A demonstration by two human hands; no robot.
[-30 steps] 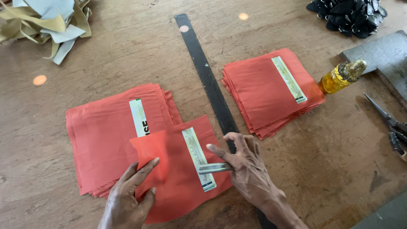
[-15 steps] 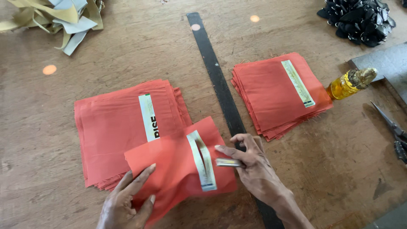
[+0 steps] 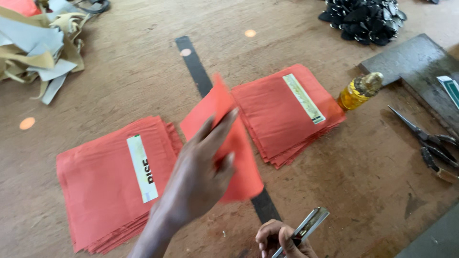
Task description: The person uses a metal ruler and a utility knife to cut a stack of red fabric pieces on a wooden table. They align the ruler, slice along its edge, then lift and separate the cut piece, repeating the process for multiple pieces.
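**Red cloth sheet lifted over the wooden table**

Piles of flat red cloth squares lie on the brown wooden table [image 3: 119, 86]. One red pile [image 3: 112, 179] sits at about 8 o'clock from the middle. It has a long white label strip [image 3: 142, 168] on top, with dark letters and a bit of green at the far end. A second red pile [image 3: 287, 112] sits at about 2 o'clock. Its pale label strip [image 3: 303, 99] is long and thin and lies at a slant.

A long flat black bar [image 3: 193, 67] runs between the two piles, from 11 o'clock down to 6 o'clock. Bare table shows around both piles, with the most open room at 4 o'clock.

The left hand [image 3: 201, 174] is raised in the middle, fingers spread and pointing up to 1 o'clock. It is clamped on a single red cloth sheet [image 3: 229, 143], thumb on the near side. The sheet stands up off the table, just above the bar, and looks blurred.

The right hand [image 3: 282, 239] is low at 6 o'clock, fingers curled tight around a thin shiny label strip [image 3: 308, 224] that sticks out toward 1 o'clock.

At 3 o'clock stand a small yellow bottle [image 3: 358, 91], a grey flat slab [image 3: 416, 62] and dark metal scissors [image 3: 428, 141]. Pale cloth scraps [image 3: 38, 52] lie at 10 o'clock.
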